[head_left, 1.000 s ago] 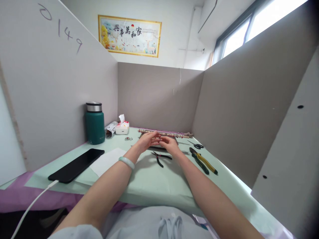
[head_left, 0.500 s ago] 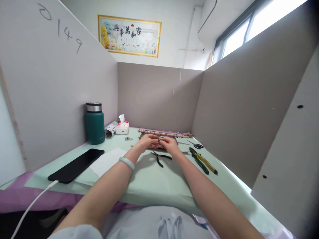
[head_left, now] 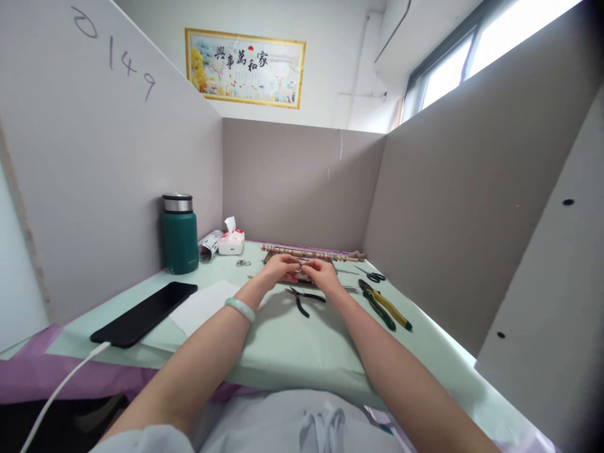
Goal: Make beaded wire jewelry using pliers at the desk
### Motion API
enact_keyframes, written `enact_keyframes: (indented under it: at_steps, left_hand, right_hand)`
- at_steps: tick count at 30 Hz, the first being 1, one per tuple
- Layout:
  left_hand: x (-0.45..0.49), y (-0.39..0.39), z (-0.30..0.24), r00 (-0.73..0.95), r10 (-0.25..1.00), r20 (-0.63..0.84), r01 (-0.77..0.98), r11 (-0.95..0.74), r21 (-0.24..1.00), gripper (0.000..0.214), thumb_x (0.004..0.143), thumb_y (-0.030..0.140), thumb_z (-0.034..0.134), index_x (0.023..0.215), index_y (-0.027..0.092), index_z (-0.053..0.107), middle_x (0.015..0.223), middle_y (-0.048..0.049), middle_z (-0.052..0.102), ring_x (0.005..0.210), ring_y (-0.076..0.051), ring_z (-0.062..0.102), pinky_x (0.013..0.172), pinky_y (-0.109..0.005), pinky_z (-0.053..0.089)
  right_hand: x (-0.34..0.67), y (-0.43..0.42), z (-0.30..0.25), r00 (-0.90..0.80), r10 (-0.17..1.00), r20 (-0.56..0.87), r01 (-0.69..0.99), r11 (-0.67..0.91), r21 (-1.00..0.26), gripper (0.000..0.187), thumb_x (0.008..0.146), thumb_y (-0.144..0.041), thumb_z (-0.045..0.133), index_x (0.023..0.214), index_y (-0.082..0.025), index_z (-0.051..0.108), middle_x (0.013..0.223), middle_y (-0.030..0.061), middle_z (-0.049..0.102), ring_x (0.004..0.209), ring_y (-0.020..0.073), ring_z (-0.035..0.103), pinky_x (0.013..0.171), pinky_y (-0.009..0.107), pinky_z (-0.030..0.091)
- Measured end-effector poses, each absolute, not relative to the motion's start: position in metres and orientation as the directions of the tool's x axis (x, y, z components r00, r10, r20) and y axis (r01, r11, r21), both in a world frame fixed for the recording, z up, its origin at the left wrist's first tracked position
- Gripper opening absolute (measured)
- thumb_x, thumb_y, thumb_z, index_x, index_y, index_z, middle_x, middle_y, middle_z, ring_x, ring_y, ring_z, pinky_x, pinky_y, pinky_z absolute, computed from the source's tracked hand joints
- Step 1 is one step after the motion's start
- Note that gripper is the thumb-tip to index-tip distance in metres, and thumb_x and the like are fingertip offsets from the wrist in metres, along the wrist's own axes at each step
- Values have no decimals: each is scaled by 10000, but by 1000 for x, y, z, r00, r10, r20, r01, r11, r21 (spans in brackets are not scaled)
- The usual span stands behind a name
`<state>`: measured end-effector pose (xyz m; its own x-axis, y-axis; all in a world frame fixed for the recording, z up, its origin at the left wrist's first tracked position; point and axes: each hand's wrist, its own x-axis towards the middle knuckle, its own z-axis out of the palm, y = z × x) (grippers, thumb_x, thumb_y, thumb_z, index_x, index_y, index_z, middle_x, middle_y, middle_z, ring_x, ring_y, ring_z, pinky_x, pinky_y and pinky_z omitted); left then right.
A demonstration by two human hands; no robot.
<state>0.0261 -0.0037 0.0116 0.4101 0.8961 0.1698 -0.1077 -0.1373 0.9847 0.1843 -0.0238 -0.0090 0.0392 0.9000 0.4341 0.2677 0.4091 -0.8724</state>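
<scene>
My left hand (head_left: 280,268) and my right hand (head_left: 321,273) meet fingertip to fingertip over a dark tray (head_left: 268,257), which they partly hide. Both are closed in a pinch on something small and shiny between them, too small to name. A pale green bangle (head_left: 240,309) circles my left wrist. Just below the hands, black-handled pliers (head_left: 306,298) lie on the table with their handles spread. Behind the tray runs a wooden rod (head_left: 311,253) strung with small ring-like pieces.
Green-and-yellow pliers (head_left: 384,305) and black scissors (head_left: 375,276) lie to the right. At left are a green bottle (head_left: 180,242), a tissue pack (head_left: 231,242), small rings (head_left: 243,263), white paper (head_left: 202,307) and a phone (head_left: 146,313) with a white cable. Grey partitions (head_left: 302,182) enclose the table.
My fingertips have shifted very slightly around the small shiny piece. Everything else stays in place.
</scene>
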Motion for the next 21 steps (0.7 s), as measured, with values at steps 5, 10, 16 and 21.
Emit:
enact_keyframes:
  at_steps: [5, 10, 16, 21]
  left_hand:
    - [25, -4, 12, 432, 881, 193, -137, -147, 980, 250, 643, 240, 767, 802, 123, 614, 687, -27, 620, 550, -107, 575, 601, -311, 535]
    - [26, -4, 12, 425, 881, 208, -131, -167, 977, 227, 665, 228, 747, 823, 130, 618, 674, -18, 615, 520, -93, 557, 610, -313, 529]
    - [26, -3, 12, 446, 870, 210, -99, -185, 978, 229, 658, 267, 752, 774, 124, 617, 660, -13, 589, 542, -100, 565, 609, -302, 529]
    - [25, -2, 10, 486, 840, 242, -108, -217, 970, 291, 654, 337, 759, 796, 129, 614, 686, -21, 596, 568, -106, 574, 610, -302, 536]
  right_hand:
    - [183, -26, -8, 29, 890, 454, 277, 430, -859, 227, 666, -380, 630, 732, -164, 621, 632, 10, 638, 514, 114, 525, 510, 229, 412]
    - [183, -28, -7, 14, 883, 469, 304, 443, -843, 217, 689, -382, 607, 735, -169, 606, 665, 8, 636, 521, 112, 531, 504, 226, 404]
    - [184, -24, -9, 5, 869, 495, 284, 473, -834, 203, 706, -359, 590, 776, -169, 598, 686, -2, 615, 527, 111, 538, 490, 220, 392]
    - [185, -23, -10, 18, 865, 502, 289, 476, -831, 203, 703, -371, 590, 760, -176, 590, 661, -10, 604, 515, 115, 534, 501, 233, 403]
